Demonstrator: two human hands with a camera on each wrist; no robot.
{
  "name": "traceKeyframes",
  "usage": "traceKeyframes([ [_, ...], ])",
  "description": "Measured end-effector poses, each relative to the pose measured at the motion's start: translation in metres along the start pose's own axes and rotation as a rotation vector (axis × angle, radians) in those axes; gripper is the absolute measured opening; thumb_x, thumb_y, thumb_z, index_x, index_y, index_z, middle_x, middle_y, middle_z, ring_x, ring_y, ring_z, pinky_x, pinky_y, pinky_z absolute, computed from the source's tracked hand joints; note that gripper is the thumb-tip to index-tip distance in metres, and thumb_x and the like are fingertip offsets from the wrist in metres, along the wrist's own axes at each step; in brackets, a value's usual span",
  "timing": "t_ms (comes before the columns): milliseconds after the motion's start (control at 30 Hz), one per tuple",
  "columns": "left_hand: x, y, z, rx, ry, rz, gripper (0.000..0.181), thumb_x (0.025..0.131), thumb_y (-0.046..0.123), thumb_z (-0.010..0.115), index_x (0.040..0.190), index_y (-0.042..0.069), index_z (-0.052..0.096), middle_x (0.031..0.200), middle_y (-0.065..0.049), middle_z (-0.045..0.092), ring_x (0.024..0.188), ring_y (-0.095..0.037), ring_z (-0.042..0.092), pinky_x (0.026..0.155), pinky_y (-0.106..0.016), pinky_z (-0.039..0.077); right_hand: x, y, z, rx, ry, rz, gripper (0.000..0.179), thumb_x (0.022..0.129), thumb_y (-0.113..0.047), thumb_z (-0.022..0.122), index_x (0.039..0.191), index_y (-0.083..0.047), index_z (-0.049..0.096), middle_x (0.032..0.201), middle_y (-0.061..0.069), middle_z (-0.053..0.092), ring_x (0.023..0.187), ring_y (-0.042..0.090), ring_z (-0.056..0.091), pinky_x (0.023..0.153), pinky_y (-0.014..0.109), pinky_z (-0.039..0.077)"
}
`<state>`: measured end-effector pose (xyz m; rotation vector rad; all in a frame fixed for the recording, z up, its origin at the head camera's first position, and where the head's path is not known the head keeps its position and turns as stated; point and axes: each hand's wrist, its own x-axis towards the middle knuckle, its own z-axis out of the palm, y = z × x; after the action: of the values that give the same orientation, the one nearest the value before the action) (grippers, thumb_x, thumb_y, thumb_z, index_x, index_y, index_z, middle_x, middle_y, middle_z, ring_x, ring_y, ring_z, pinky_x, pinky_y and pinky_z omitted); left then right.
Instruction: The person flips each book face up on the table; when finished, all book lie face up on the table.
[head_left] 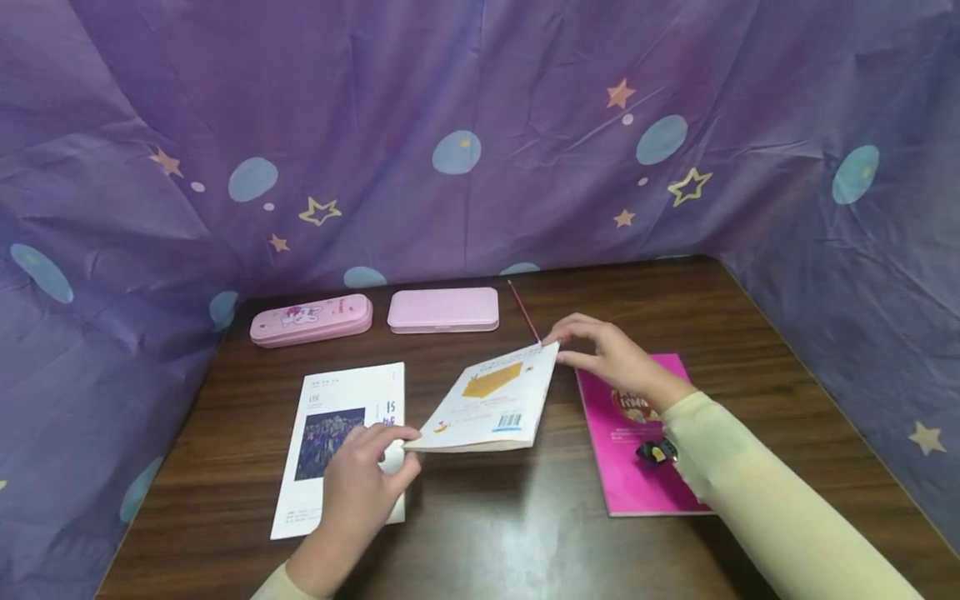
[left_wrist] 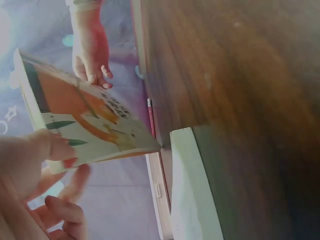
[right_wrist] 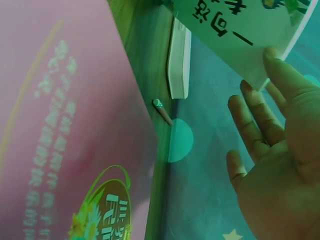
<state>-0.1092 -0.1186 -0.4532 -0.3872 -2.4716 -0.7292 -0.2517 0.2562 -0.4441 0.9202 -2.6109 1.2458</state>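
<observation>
A thin white paperback book is held tilted above the table, its back cover with an orange shape and a barcode facing up. My left hand pinches its near left corner between thumb and fingers. At the far right corner, my right hand grips the edge, thumb on one face and fingers on the other. From the left wrist view, the book's orange and white front cover shows underneath. A white magazine with a dark picture lies under and beside my left hand.
A magenta book lies to the right, partly under my right forearm. A small black object overlaps it by the sleeve. Along the back are a pink pencil case with a rabbit, a plain pink case and a red pencil.
</observation>
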Motion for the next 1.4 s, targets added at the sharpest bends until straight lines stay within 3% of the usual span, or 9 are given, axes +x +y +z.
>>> traceKeyframes([
  [133, 0.004, -0.002, -0.001, -0.163, 0.084, 0.014, 0.031, 0.065, 0.002, 0.086, 0.091, 0.019, 0.078, 0.093, 0.002, 0.076, 0.066, -0.005, 0.053, 0.054, -0.017, 0.042, 0.003, -0.005, -0.002, 0.079, 0.046, -0.010, 0.023, 0.093, -0.009, 0.075, 0.114, -0.018, 0.075, 0.120, 0.001, 0.072, 0.119, 0.013, 0.063, 0.109, 0.022, 0.043],
  [333, 0.007, -0.003, -0.005, -0.443, 0.087, -0.062, 0.033, 0.072, -0.008, 0.080, 0.094, 0.017, 0.078, 0.092, 0.002, 0.073, 0.063, -0.007, 0.049, 0.043, -0.013, 0.039, 0.007, -0.012, -0.004, 0.155, 0.114, -0.040, 0.024, 0.092, 0.002, 0.072, 0.112, -0.011, 0.075, 0.116, 0.007, 0.072, 0.113, 0.005, 0.063, 0.105, 0.021, 0.046],
  [533, 0.007, -0.002, -0.010, -0.558, 0.104, -0.106, 0.028, 0.075, -0.010, 0.080, 0.094, 0.011, 0.078, 0.096, -0.004, 0.071, 0.067, -0.009, 0.052, 0.043, -0.013, 0.041, 0.009, -0.018, -0.004, 0.244, 0.137, -0.027, 0.017, 0.093, 0.005, 0.069, 0.108, -0.003, 0.073, 0.112, 0.012, 0.071, 0.107, 0.006, 0.064, 0.093, 0.022, 0.053],
  [767, 0.009, 0.001, -0.015, -0.586, 0.188, -0.076, 0.032, 0.074, -0.011, 0.081, 0.100, 0.006, 0.074, 0.084, -0.005, 0.069, 0.066, -0.011, 0.054, 0.041, -0.015, 0.042, 0.011, -0.028, -0.006, 0.275, 0.149, 0.070, 0.013, 0.097, -0.003, 0.069, 0.110, -0.002, 0.070, 0.103, -0.005, 0.072, 0.093, 0.014, 0.070, 0.082, 0.025, 0.057],
  [900, 0.010, 0.001, -0.014, -0.588, 0.203, -0.066, 0.044, 0.072, -0.013, 0.082, 0.111, 0.004, 0.070, 0.084, -0.008, 0.069, 0.064, -0.012, 0.054, 0.040, -0.015, 0.041, 0.012, -0.030, -0.007, 0.244, 0.171, 0.085, 0.018, 0.097, -0.006, 0.070, 0.115, -0.005, 0.069, 0.106, 0.000, 0.072, 0.096, 0.017, 0.069, 0.088, 0.028, 0.055],
  [1133, 0.009, -0.001, -0.010, -0.539, 0.099, -0.152, 0.045, 0.076, -0.006, 0.083, 0.115, 0.013, 0.071, 0.083, 0.000, 0.073, 0.063, -0.009, 0.053, 0.041, -0.014, 0.041, 0.008, -0.027, -0.007, 0.163, 0.155, 0.099, 0.021, 0.097, -0.013, 0.072, 0.117, -0.013, 0.066, 0.110, 0.006, 0.069, 0.104, 0.013, 0.063, 0.097, 0.033, 0.049],
  [1267, 0.009, -0.003, -0.006, -0.487, 0.033, -0.260, 0.041, 0.076, -0.002, 0.084, 0.110, 0.019, 0.073, 0.079, 0.004, 0.075, 0.059, -0.008, 0.049, 0.040, -0.013, 0.033, 0.004, -0.021, -0.007, 0.144, 0.071, 0.114, 0.015, 0.098, -0.016, 0.072, 0.112, -0.017, 0.069, 0.107, 0.003, 0.067, 0.104, 0.015, 0.061, 0.100, 0.043, 0.047],
  [1400, 0.007, -0.006, 0.000, -0.400, -0.051, -0.310, 0.036, 0.076, 0.006, 0.086, 0.107, 0.019, 0.074, 0.074, 0.009, 0.075, 0.056, -0.009, 0.044, 0.042, -0.013, 0.025, 0.001, -0.013, -0.006, 0.085, -0.042, 0.112, 0.015, 0.097, -0.018, 0.073, 0.111, -0.020, 0.070, 0.107, -0.001, 0.069, 0.104, 0.016, 0.061, 0.101, 0.051, 0.046],
])
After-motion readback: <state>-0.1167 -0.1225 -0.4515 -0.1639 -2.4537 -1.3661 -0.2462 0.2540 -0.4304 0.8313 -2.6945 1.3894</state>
